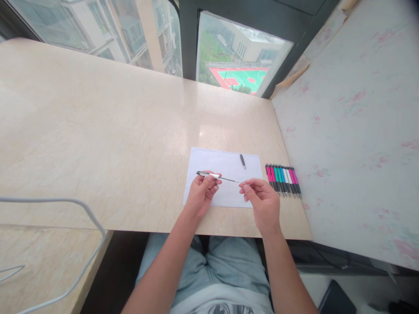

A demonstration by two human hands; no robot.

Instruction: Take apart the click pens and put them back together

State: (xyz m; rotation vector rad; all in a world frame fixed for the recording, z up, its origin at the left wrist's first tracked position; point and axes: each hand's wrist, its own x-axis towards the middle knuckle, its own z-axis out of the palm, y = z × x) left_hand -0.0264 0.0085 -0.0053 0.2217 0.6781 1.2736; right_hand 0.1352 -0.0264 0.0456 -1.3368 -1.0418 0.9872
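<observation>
My left hand (203,193) pinches the white barrel of a pen (214,175), which has a dark clip end at the left. A thin dark refill (229,179) sticks out of the barrel toward the right. My right hand (262,198) is closed in a pinch by the refill's tip; whatever may be between thumb and finger is too small to make out. Beneath both hands lies a white sheet of paper (225,156). On the sheet, beyond my right hand, rests a dark pen grip section (242,161).
Several pens (283,179) with pink, green, blue, white and purple barrels lie in a row right of the paper. A flowered wall panel (353,131) bounds the table (98,139) on the right. Windows stand at the back. A grey cable (78,201) loops at the left.
</observation>
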